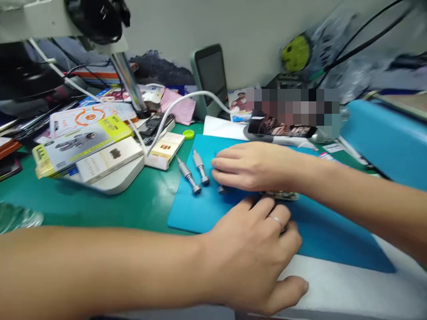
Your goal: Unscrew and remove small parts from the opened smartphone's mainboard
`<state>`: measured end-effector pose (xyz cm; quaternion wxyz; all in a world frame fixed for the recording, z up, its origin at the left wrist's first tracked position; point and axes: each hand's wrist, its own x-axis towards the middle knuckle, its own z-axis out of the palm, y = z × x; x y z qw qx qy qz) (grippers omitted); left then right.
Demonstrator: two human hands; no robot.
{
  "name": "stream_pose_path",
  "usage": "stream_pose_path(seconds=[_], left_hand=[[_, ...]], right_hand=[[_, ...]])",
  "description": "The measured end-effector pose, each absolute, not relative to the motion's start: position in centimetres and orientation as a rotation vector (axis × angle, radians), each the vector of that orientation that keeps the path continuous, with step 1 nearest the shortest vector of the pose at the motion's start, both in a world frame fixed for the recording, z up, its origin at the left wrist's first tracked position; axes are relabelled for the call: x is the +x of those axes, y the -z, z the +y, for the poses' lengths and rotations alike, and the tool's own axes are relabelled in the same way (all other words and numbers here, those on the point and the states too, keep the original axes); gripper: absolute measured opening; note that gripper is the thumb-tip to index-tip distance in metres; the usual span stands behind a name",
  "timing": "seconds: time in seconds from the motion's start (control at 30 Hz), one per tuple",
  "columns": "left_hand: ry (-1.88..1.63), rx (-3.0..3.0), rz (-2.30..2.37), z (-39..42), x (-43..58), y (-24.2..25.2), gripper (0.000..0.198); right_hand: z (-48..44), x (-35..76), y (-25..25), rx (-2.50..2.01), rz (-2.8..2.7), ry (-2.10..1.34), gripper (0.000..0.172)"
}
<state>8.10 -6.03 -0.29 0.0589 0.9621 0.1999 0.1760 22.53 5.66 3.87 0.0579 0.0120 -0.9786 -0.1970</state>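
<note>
My right hand (251,166) reaches in from the right over a blue mat (187,213). Its fingers are held together and bent over a small grey screwdriver, whose round end cap (221,190) shows below them. Two more grey screwdrivers lie side by side to its left, a nearer one (189,176) and a farther one (200,167). My left hand (256,253), with a ring on one finger, is in front of the right one. Its fingers curl down over something dark, mostly hidden, and its thumb sticks out. Beyond them shows the edge of a small circuit board (283,195).
Boxes, including a yellow and grey one (83,144), are piled at the left. A white cable (187,95) arches behind the mat. A grey device with a dark screen (210,75) stands at the back. A microscope-like arm (96,22) overhangs the upper left. A blue object (387,133) is at right.
</note>
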Motion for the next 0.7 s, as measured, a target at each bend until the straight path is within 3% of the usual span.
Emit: stream_pose_path(seconds=[0.2, 0.23, 0.3, 0.4, 0.57, 0.7], left_hand=[[-0.662, 2.997, 0.63, -5.9, 8.7, 1.7, 0.058], [-0.675, 3.018, 0.611, -5.8, 8.8, 2.0, 0.06], [-0.707, 3.065, 0.59, -5.5, 9.0, 2.6, 0.061], [-0.829, 3.131, 0.614, -5.2, 9.3, 3.3, 0.044], [-1.022, 3.14, 0.687, -5.0, 9.7, 3.5, 0.022], [-1.067, 3.164, 0.702, -5.1, 9.7, 3.8, 0.018]], right_hand=[[2.5, 28.6, -4.3, -0.23, -2.619, 0.602, 0.021], [1.9, 29.8, -4.2, -0.3, -2.535, 0.506, 0.027], [1.0, 31.9, -3.6, -0.42, -2.345, 0.338, 0.055], [0.4, 33.4, -2.2, -0.557, -2.17, 0.252, 0.084], [0.2, 32.8, -0.3, -0.611, -1.884, 0.028, 0.075], [-0.1, 32.1, 0.1, -0.653, -1.87, -0.097, 0.069]])
